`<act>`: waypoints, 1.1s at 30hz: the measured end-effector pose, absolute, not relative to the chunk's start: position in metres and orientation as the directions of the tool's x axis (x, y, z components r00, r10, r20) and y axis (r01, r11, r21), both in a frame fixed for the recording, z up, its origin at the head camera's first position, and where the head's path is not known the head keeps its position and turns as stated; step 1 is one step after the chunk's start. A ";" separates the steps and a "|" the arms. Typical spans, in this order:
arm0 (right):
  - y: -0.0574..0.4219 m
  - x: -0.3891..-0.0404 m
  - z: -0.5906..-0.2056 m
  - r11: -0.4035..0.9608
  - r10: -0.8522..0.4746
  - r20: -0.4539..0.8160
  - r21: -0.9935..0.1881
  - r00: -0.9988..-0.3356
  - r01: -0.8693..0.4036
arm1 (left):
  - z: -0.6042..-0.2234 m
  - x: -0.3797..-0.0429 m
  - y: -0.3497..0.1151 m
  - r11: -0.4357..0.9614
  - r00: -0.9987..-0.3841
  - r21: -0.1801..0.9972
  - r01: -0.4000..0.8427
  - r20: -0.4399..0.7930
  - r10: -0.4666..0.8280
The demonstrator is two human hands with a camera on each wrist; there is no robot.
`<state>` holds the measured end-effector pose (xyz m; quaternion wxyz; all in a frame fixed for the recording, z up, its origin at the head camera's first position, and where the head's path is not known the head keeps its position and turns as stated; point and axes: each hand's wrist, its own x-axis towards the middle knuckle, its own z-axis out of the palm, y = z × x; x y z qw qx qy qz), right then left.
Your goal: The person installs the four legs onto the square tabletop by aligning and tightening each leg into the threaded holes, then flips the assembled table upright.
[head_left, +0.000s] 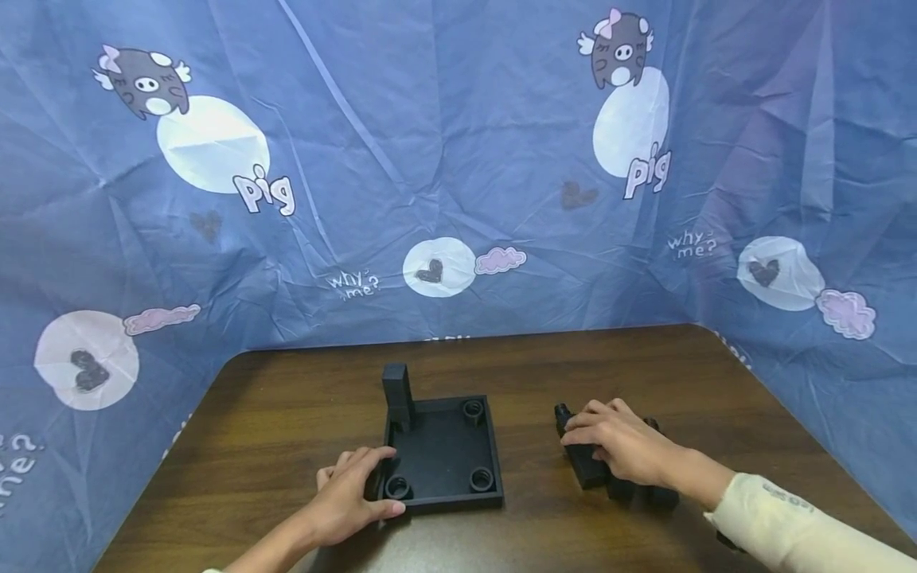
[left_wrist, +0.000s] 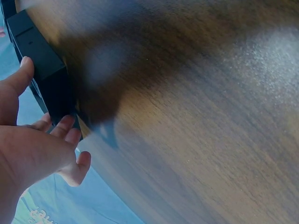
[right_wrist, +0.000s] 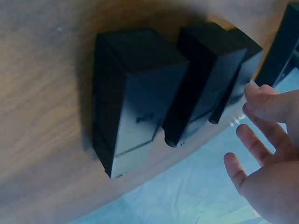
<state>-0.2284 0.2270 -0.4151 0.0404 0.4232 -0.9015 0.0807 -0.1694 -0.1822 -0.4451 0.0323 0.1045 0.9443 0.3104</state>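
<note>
A black square tabletop [head_left: 440, 450], upside down with a raised rim, lies left of the table's middle. One black leg [head_left: 397, 390] stands upright at its far left corner; round threaded sockets show at the other corners. My left hand [head_left: 351, 493] grips the near left corner, thumb on the front wall and fingers along the left side. To the right, three loose black legs lie side by side. My right hand [head_left: 630, 442] is over them, its thumb and fingertips by the leftmost leg [head_left: 589, 469], fingers extended. The right wrist view shows the rightmost leg [right_wrist: 145, 102] closest.
The brown wooden table [head_left: 523, 374] has rounded far corners. A blue printed cloth [head_left: 444, 159] hangs behind it and on both sides. Wood surface separates the tabletop from the loose legs.
</note>
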 end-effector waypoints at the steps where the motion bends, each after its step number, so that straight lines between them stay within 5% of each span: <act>1: 0.227 -0.228 -0.416 0.627 -0.759 0.134 -0.110 -0.637 -0.771 | -0.445 -0.169 -0.182 0.785 -0.976 0.594 0.177 0.003 0.217; 16: 0.224 -0.224 -0.427 0.591 -0.804 0.074 -0.016 -0.590 -0.806 | -0.444 -0.170 -0.184 0.775 -0.974 0.610 0.168 -0.016 0.225; 33: 0.220 -0.228 -0.440 0.494 -0.863 0.147 0.038 -0.484 -0.869 | -0.444 -0.170 -0.184 0.770 -0.974 0.618 0.159 -0.032 0.226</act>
